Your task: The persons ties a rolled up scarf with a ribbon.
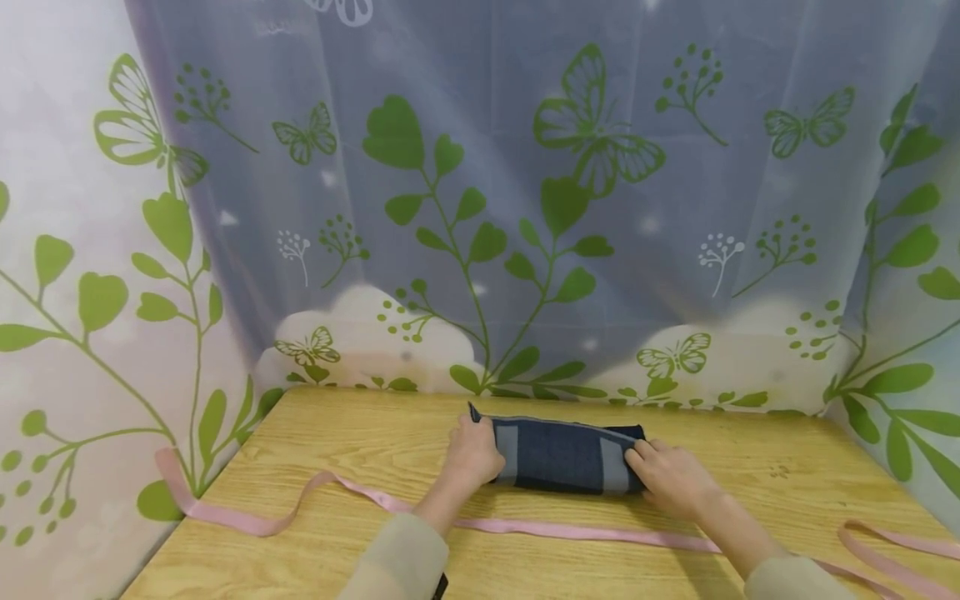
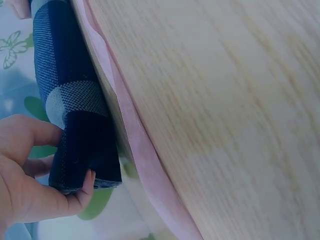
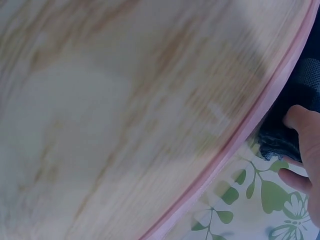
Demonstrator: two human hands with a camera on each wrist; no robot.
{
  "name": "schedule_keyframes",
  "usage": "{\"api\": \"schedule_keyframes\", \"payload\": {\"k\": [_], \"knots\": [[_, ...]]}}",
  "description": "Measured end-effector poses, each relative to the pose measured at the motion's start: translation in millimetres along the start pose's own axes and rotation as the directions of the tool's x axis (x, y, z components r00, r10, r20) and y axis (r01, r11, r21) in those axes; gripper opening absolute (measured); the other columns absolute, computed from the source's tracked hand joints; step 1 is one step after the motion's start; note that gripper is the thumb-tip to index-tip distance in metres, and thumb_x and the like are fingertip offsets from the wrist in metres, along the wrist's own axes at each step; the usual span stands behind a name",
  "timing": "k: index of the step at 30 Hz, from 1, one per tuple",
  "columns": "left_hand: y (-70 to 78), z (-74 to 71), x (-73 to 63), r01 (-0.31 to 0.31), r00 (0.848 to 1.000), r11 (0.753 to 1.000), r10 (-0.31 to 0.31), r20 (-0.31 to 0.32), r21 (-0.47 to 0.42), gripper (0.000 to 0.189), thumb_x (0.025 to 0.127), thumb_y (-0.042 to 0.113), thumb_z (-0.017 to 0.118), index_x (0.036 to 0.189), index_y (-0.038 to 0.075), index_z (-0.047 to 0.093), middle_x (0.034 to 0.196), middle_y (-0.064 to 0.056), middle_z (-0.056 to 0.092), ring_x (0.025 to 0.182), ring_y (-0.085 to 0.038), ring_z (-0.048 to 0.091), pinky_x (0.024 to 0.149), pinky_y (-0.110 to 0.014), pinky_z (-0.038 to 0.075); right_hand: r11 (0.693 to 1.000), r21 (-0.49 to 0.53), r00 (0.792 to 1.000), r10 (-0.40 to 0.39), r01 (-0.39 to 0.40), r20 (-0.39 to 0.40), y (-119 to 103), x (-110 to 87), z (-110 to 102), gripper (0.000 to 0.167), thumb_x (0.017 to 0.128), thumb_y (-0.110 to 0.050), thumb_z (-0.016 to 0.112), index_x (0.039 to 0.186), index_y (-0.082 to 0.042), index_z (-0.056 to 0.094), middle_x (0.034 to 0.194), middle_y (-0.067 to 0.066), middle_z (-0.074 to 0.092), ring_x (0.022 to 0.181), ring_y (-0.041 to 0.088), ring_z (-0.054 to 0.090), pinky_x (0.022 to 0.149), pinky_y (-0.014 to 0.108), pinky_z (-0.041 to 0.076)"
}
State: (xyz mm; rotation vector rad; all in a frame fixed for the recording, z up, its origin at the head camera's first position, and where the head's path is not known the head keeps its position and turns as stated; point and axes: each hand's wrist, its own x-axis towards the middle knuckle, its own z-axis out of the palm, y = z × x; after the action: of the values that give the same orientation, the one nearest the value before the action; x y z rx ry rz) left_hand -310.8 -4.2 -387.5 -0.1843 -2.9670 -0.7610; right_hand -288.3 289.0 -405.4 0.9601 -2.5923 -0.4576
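Observation:
A navy and grey checked cloth, rolled into a thick bundle, lies crosswise on the wooden table. My left hand pinches its left end, and a small dark corner sticks up beside the knuckles. In the left wrist view, thumb and fingers curl round the roll's end, where the folded layers show. At the opposite end, my right hand grips the roll. The right wrist view shows the thumb on top of the cloth, with other fingers below its edge.
A long pink ribbon runs across the table on the near side of the roll, passing under both forearms. It waves up at the left edge and loops at the right. Behind the table hangs a curtain printed with green leaves and butterflies.

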Motion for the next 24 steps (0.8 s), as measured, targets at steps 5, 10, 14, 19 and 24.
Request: {"api": "schedule_keyframes", "payload": {"k": [5,10,14,19,24], "knots": [[1.5,-1.3,0.8,-0.023,1.000,1.000,0.022,0.017,0.016,0.048,0.078,0.009,0.070,0.122,-0.001,0.055,0.113,-0.029,0.043,0.096,-0.042,0.048,0.070,-0.045,0.048,0.999,-0.048,0.999,0.002,-0.004,-0.035,1.5,1.6,0.9,0.049,0.063,-0.028,0.084,0.094,-0.004,0.056,0.088,0.012,0.053,0.077,0.027,0.055,0.053,0.033,0.049],[1.4,-1.7,1.1,-0.025,0.999,1.000,0.025,0.028,0.002,0.047,0.077,0.008,0.070,0.121,0.000,0.055,0.111,-0.028,0.043,0.094,-0.042,0.048,0.068,-0.045,0.047,0.995,-0.096,0.999,-0.023,0.019,-0.046,4.4,3.7,2.7,0.051,0.061,-0.029,0.085,0.095,-0.004,0.057,0.087,0.011,0.054,0.078,0.028,0.056,0.054,0.034,0.049],[0.5,-2.8,0.2,-0.036,0.999,0.999,0.035,0.023,0.006,0.045,0.077,0.006,0.069,0.119,0.000,0.056,0.109,-0.028,0.044,0.094,-0.042,0.048,0.070,-0.046,0.047,0.993,-0.113,0.998,-0.047,0.041,-0.049,5.0,4.6,1.4,0.049,0.062,-0.030,0.085,0.093,-0.004,0.057,0.086,0.011,0.054,0.078,0.028,0.057,0.051,0.033,0.048],[-1.5,-3.4,-0.6,-0.076,0.997,0.997,0.077,-0.017,0.032,0.040,0.075,0.004,0.069,0.113,-0.002,0.059,0.106,-0.028,0.048,0.096,-0.042,0.050,0.076,-0.046,0.047,0.991,-0.122,0.995,-0.065,0.056,-0.071,4.8,4.1,-2.6,0.047,0.062,-0.031,0.084,0.089,-0.006,0.055,0.083,0.009,0.053,0.076,0.026,0.056,0.049,0.032,0.047],[-3.2,-5.3,0.3,-0.128,0.988,0.987,0.135,-0.068,0.099,0.036,0.071,0.004,0.071,0.106,-0.001,0.062,0.101,-0.025,0.052,0.095,-0.041,0.052,0.076,-0.047,0.047,0.988,-0.131,0.986,-0.104,0.087,-0.130,5.4,1.4,-3.5,0.050,0.060,-0.033,0.085,0.089,-0.006,0.054,0.083,0.008,0.052,0.075,0.024,0.055,0.051,0.031,0.047]]}}
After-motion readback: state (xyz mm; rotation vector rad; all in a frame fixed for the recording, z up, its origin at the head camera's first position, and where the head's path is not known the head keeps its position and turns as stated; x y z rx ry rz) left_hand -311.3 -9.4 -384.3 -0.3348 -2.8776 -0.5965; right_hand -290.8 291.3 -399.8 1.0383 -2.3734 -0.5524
